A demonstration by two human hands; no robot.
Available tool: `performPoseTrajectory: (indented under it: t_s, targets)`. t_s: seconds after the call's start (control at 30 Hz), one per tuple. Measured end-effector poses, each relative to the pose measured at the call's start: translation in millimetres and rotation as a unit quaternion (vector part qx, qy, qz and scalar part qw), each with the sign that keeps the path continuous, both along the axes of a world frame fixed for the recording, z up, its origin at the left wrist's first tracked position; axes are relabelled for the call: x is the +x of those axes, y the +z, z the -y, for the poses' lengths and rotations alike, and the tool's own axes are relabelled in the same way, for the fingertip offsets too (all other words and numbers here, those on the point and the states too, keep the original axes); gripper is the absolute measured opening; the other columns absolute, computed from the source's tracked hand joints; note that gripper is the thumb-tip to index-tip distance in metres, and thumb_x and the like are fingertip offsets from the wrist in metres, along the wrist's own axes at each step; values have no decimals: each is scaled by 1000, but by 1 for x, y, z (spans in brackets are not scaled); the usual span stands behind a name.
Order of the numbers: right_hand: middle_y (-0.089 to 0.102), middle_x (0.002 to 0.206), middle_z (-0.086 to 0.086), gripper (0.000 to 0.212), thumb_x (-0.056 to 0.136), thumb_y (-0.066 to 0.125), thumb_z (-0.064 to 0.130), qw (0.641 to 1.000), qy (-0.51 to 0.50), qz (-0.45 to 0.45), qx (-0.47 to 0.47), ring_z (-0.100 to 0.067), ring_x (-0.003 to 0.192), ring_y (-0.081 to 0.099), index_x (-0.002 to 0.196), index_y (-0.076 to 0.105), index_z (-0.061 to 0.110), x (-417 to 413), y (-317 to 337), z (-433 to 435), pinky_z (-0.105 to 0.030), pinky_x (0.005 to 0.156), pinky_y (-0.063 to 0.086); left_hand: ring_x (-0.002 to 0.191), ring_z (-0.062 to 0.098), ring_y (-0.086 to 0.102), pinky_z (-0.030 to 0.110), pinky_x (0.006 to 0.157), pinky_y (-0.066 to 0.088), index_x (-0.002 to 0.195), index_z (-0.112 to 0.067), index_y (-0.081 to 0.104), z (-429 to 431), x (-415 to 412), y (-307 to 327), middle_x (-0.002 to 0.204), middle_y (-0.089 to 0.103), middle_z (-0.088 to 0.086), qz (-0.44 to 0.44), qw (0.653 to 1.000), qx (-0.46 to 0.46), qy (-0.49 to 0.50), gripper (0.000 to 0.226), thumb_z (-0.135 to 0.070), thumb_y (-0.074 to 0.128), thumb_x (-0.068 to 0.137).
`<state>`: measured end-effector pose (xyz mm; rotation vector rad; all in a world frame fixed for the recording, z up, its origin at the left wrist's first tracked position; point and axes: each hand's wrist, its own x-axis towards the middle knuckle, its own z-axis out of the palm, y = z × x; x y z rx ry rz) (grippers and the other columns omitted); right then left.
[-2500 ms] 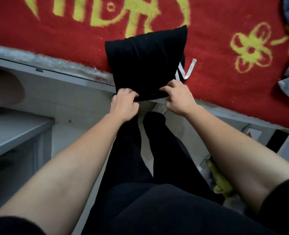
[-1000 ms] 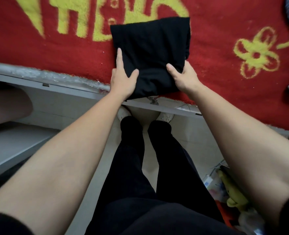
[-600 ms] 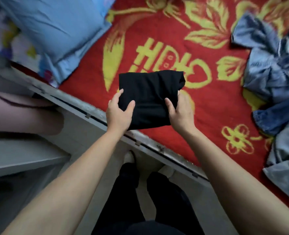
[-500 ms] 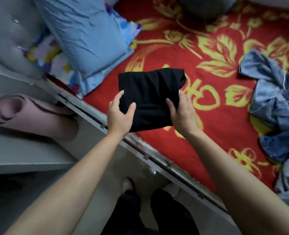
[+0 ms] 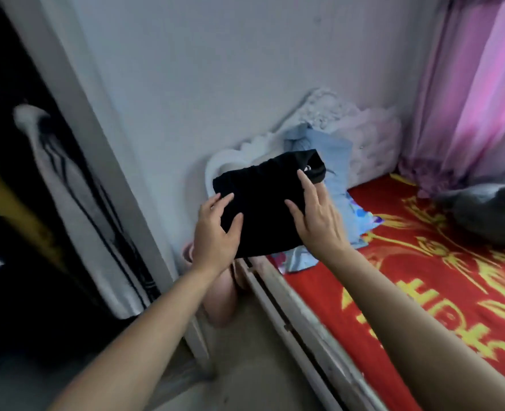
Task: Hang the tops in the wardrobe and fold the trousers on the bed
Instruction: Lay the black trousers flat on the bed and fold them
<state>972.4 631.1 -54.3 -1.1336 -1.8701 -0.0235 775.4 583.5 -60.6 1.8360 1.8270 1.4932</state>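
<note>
raised off bed (image 5: 423, 292), trousers (image 5: 263, 209) between both hands.

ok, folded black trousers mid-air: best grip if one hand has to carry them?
Probably the near folded edge of the folded black trousers, pinched from below where the layers stack flat. Avoid the far right corner: it bunches loose. Left hand and right hand now clasp opposite sides.

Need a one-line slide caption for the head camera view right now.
Both hands, left hand and right hand, hold folded black trousers up beside the red bed cover.
</note>
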Motion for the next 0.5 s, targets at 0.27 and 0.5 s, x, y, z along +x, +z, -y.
performPoseTrajectory:
  t_s: [0.27,0.5]
  targets:
    - [58,104,-19,56,98,62,24,978,145,-33,143,-36,86,60,146,43,2,-274,110,60,-42,69,50,129,-1,36,-1,98,20,131,-24,60,122,-252,114,143,43,-4,-52,978,136,153,36,-27,61,95]
    - [53,102,-12,53,102,56,30,935,223,-74,267,-25,80,55,149,42,10,-431,232,83,-28,63,41,126,16,48,-1,101,22,121,-13,67,177,-388,232,136,52,10,-127,918,266,267,30,-15,66,91]
